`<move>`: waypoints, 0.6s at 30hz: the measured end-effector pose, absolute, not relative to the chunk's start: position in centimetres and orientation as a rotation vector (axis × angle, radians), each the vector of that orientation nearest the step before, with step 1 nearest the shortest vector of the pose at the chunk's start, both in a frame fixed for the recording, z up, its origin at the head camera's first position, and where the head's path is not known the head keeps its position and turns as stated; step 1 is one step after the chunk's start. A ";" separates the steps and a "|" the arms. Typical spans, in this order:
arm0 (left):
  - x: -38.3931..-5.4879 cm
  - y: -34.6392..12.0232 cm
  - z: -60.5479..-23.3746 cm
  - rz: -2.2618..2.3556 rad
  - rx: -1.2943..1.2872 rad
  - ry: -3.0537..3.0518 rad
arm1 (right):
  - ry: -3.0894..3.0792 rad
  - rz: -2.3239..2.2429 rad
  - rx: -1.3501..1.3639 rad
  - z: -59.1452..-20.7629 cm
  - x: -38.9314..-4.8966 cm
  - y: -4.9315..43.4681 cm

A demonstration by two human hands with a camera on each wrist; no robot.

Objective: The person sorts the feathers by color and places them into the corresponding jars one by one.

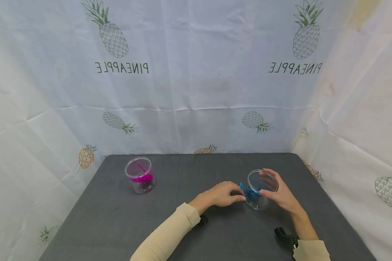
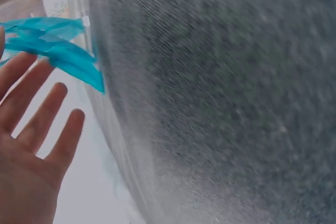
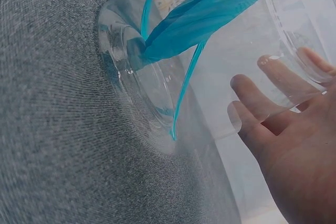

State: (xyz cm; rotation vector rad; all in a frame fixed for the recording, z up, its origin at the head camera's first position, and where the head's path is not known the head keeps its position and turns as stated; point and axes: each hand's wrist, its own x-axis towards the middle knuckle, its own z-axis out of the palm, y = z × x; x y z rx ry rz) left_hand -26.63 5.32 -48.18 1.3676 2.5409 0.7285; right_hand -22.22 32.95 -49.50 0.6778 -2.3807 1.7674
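Note:
Toward the right of the table stands a clear jar with blue feathers in it. My right hand grips the jar, fingers on its far side and thumb toward the front. In the right wrist view thin blue stems slant beside the largest feather. At the jar's left side is my left hand, its fingers extended and fingertips beside the blue feathers in the left wrist view. A bit of blue shows above those fingertips. The left thumb is mostly cut off in the wrist view.
Another clear jar stands at the back left, holding a bright pink feather. A dark grey cloth covers the table. White pineapple-print curtains hang behind and at both sides.

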 end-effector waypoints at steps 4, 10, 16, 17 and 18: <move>-26.5 5.3 -48.0 0.893 1.358 2.537 | -2.373 1.768 0.684 -49.6 -22.3 33.0; -26.3 5.3 -47.6 1.165 1.340 2.560 | -2.353 1.771 0.701 -49.7 -22.4 33.0; -26.1 5.4 -47.1 1.395 1.319 2.569 | -2.353 1.759 0.699 -49.9 -22.4 33.1; -26.1 5.5 -47.0 1.418 1.325 2.574 | -2.354 1.759 0.698 -49.9 -22.4 33.1; -26.1 5.5 -46.9 1.438 1.331 2.578 | -2.355 1.761 0.697 -49.8 -22.4 33.1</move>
